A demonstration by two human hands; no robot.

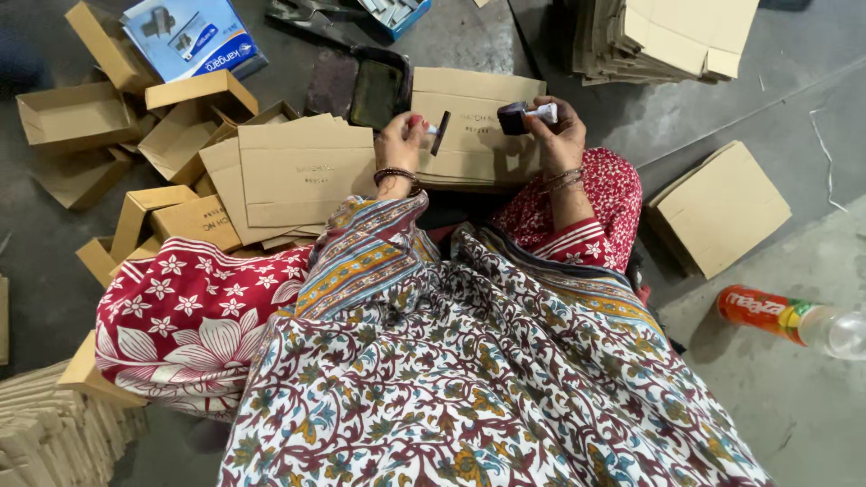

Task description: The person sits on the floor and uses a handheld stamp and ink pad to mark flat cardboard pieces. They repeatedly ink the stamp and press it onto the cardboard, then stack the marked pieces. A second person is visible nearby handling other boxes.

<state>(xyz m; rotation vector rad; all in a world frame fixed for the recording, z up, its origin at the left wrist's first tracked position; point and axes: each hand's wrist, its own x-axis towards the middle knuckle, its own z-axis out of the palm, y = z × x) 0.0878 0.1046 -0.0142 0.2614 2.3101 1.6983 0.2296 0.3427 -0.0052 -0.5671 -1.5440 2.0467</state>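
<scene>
My left hand [400, 142] grips a small rubber stamp [440, 133], whose dark face points to the right. My right hand [556, 133] holds a second dark stamp [523, 115] with a white handle. Both hands hover over a flat brown cardboard sheet [474, 126] with faint stamped lettering on it. Just beyond my left hand lies an open black ink pad [377, 86]. A pile of stamped flat cardboard sheets [298, 171] sits to the left of my left hand. My patterned clothing fills the lower half of the view.
Folded open cardboard boxes [81, 113] lie scattered at the left. A stack of flat cartons [667, 36] stands at top right, and one flat carton [722, 207] lies right of my knee. A plastic bottle [789, 317] lies on the floor. A blue-and-white box [194, 36] sits at top left.
</scene>
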